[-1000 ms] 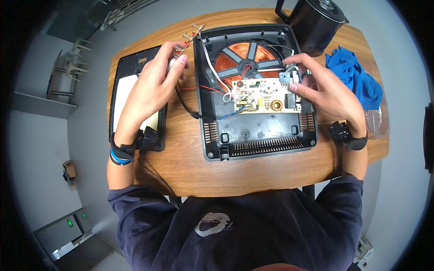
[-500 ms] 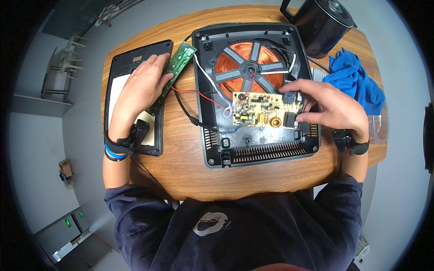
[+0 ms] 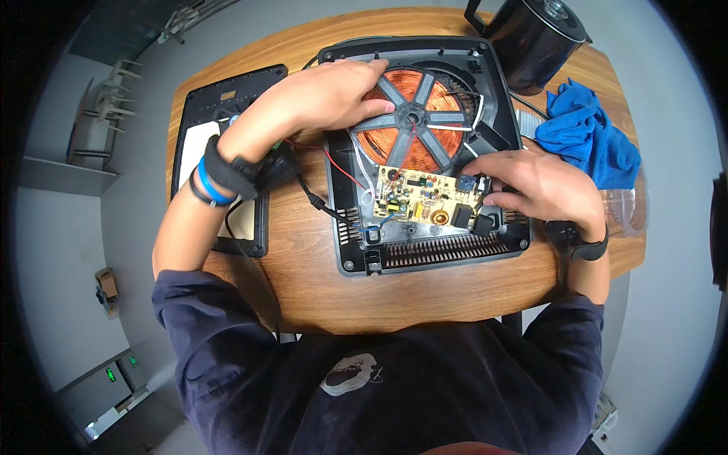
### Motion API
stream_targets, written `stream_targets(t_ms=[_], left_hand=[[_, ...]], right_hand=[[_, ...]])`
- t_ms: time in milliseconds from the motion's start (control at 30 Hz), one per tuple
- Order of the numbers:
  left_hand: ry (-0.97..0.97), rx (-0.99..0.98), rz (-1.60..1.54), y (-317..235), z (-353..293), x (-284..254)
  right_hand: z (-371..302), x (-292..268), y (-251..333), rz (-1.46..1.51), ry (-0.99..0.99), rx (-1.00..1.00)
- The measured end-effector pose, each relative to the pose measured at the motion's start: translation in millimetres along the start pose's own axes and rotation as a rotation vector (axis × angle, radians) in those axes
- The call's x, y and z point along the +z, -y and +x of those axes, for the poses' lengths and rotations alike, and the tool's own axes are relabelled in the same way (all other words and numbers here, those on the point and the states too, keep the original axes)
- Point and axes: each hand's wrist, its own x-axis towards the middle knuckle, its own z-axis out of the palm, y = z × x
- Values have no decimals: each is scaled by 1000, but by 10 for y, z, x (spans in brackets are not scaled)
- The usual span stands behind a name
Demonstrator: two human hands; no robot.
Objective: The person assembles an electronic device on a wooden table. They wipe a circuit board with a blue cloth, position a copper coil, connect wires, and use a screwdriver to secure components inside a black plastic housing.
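My left hand (image 3: pixel 337 95) is closed on the left edge of a round copper induction coil (image 3: pixel 409 155) with grey radial bars; its thumb lies on a bar, its fingers reach over the upper rim. The coil sits inside an opened black cooktop housing (image 3: pixel 440 271). At the coil's lower right, my right hand (image 3: pixel 542 186) grips the right end of a tan circuit board (image 3: pixel 425 199) crowded with components. Red, white and blue wires run from this board. A dark round part, like a fan, shows behind the coil's upper right.
The black cover panel (image 3: pixel 262 235) lies left of the housing, partly under my left forearm. A black kettle (image 3: pixel 535 45) stands at the back right. A blue cloth (image 3: pixel 588 133) and a clear plastic container (image 3: pixel 626 208) are at the right. A black cable (image 3: pixel 315 199) crosses the wooden table (image 3: pixel 341 303).
My left hand has left the green circuit board and moved right onto the coil. The coil has shifted slightly left and down, baring the dark part behind. The tan board has lowered and tilted.
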Motion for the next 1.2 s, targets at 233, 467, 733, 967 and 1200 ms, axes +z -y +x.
stream_targets(t_ms=[233, 467, 733, 967, 1200], left_hand=[[-75, -116, -157, -55, 137, -78], [-102, -74, -400, -316, -156, -331], [-590, 184, -316, -599, -421, -496], [-612, 307, 42, -599, -347, -164], [-359, 441, 87, -402, -383, -53]], right_hand=[[-79, 33, -47, -65, -53, -31], [-119, -50, -9, -84, -37, 2], [-201, -102, 22, -97, -132, 0], [-233, -11, -93, -178, -192, -32], [-285, -63, -62, -96, -89, 9]])
